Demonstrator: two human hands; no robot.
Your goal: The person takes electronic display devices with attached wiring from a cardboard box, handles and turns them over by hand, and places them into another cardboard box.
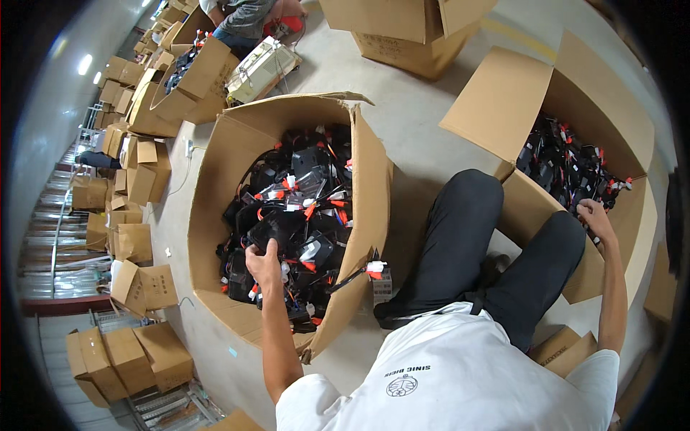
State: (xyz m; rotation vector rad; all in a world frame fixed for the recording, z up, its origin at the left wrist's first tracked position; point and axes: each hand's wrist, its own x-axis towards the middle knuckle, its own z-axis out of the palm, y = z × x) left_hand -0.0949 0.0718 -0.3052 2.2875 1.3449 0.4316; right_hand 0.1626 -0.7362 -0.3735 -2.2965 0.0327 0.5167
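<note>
Over the open cardboard box [370,208] on my left, my left hand [264,267] grips a black box-shaped unit [277,228], thumb along its near side. Beneath it lies a heap of similar black units [248,287] with cables and red, white and orange plugs. My right hand [595,217] reaches into a second open box [496,108] on my right, its fingers closed at the near edge of another pile of black cabled parts [557,161]. What those fingers hold is too small to make out. A cable with a white plug [376,267] hangs over the left box's rim.
My bent knees [467,208] are between the two boxes. Another carton [410,54] stands ahead. At far left, a person [244,21] sits by a pale machine [264,66] and a box of black parts [188,86]. Cartons [133,355] line the left wall.
</note>
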